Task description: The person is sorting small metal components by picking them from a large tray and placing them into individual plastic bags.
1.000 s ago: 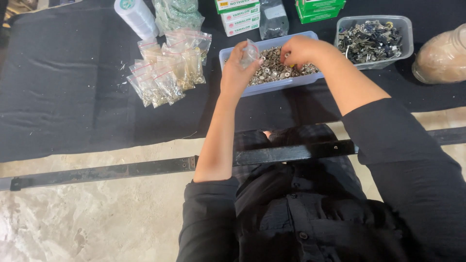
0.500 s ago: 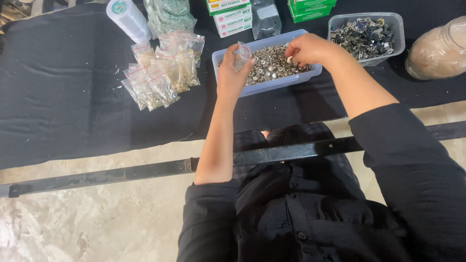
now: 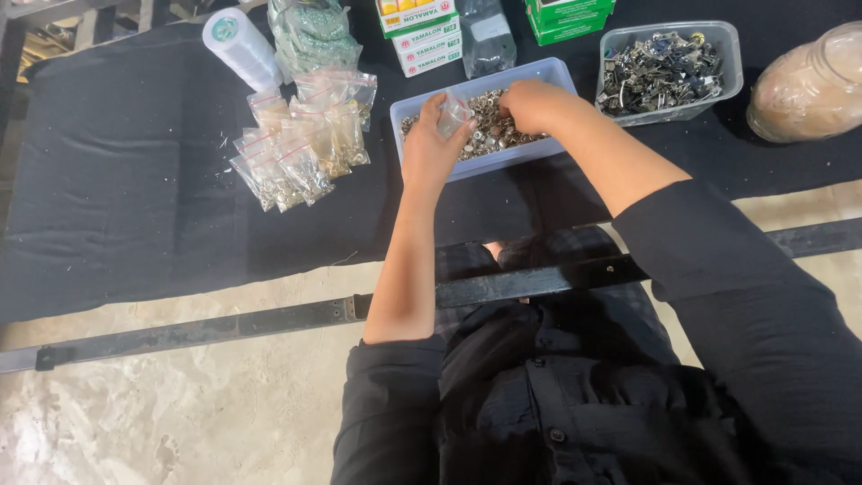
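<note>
Our left hand (image 3: 429,148) pinches a small clear bag (image 3: 452,115) over the blue tray (image 3: 503,160) at the far middle; our right hand (image 3: 532,103) curls over the tray's metal bits (image 3: 489,136). The bag looks light, limp and slippery, so we judge its mouth edge the best grip.

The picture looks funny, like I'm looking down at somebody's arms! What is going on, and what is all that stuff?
The camera sits on a person's head, so you see their own arms from above. Their left hand holds a small clear bag. Their right hand reaches into a blue tray full of tiny metal pieces. Beside it, on the black cloth, lies a pile of filled little bags. There is also a clear tub of metal clips, a white roll, some small boxes and a big jar.
</note>
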